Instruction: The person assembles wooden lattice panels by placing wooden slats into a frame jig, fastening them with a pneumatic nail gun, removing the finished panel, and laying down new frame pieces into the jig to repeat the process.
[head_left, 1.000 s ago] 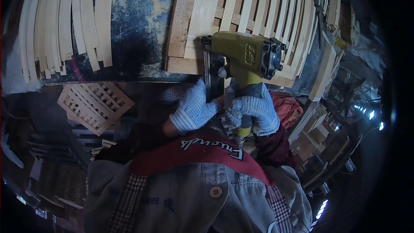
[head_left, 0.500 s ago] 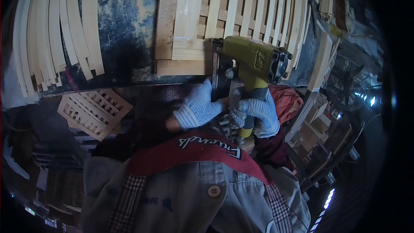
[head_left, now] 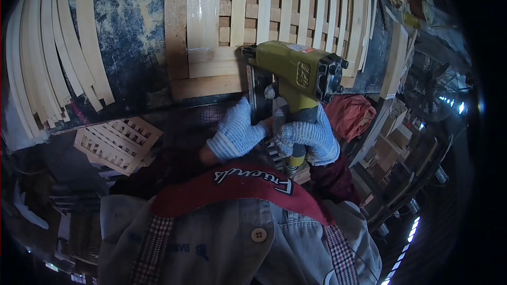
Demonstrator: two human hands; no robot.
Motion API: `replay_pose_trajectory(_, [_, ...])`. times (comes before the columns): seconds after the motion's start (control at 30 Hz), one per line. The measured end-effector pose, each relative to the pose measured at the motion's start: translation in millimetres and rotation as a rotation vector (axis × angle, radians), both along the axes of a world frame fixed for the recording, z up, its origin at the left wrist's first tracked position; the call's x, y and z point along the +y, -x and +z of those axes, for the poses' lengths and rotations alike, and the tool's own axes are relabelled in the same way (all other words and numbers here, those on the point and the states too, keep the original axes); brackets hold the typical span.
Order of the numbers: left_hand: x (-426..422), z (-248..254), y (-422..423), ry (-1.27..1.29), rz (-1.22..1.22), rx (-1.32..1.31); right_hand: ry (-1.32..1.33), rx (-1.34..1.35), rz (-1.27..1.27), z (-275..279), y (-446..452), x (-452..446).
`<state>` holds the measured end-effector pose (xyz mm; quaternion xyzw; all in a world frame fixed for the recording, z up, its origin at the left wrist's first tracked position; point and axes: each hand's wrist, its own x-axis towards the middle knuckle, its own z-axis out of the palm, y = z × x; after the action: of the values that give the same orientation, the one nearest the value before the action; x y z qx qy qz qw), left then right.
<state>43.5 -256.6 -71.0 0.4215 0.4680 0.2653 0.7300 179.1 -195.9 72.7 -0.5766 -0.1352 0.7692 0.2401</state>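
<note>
My right hand (head_left: 311,140), in a pale knitted glove, is wrapped round the handle of a green nail gun (head_left: 293,68). The nail gun's nose is at the lower edge of a slatted wooden panel (head_left: 211,63), over its bottom rail; I cannot tell if it touches. My left hand (head_left: 235,132), gloved too, grips the lower end of the nail gun's dark magazine between thumb and fingers. Some of its fingertips are hidden. An air hose fitting (head_left: 290,170) shows below the handle.
Loose thin wooden slats (head_left: 47,53) lie on the left of the dark worktable (head_left: 129,31). Below its edge is a small slatted wooden piece (head_left: 119,142). Reddish cloth or plastic (head_left: 351,116) lies by my right hand. Farther right are wood offcuts (head_left: 388,148) and a fan (head_left: 435,82).
The panel, slats and nail gun appear shifted left in the view, partly from head movement. Both hands keep their hold on the nail gun.
</note>
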Motion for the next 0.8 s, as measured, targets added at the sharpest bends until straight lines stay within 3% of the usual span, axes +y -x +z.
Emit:
replay_pose_trajectory(0.1, [5.2, 7.7, -7.4, 0.053, 0.102, -0.151, -0.030, -0.027, -0.009, 1.7, -3.8, 0.3])
replay_pose_trajectory(0.17, [2.8, 0.8, -17.8, -0.061, -0.016, 0.002, -0.038, -0.065, -0.055, 7.2, -9.1, -4.4])
replay_pose_trajectory(0.27, [14.7, 10.1, -20.4, -0.014, -0.257, 0.031, -0.056, -0.044, -0.090, 8.3, -23.4, -11.9])
replay_pose_trajectory(0.33, [18.6, 16.9, -21.9, -0.036, -0.268, 0.062, -0.045, -0.045, -0.112, 9.0, -26.8, -12.0])
replay_pose_trajectory(0.63, [4.6, 0.5, -46.4, -0.028, 0.010, -0.130, -0.026, -0.035, -0.113, 2.2, -40.8, -16.5])
replay_pose_trajectory(0.8, [-3.4, -14.1, -76.1, -0.121, -0.026, -0.141, -0.054, -0.119, -0.154, 6.9, -55.8, -20.3])
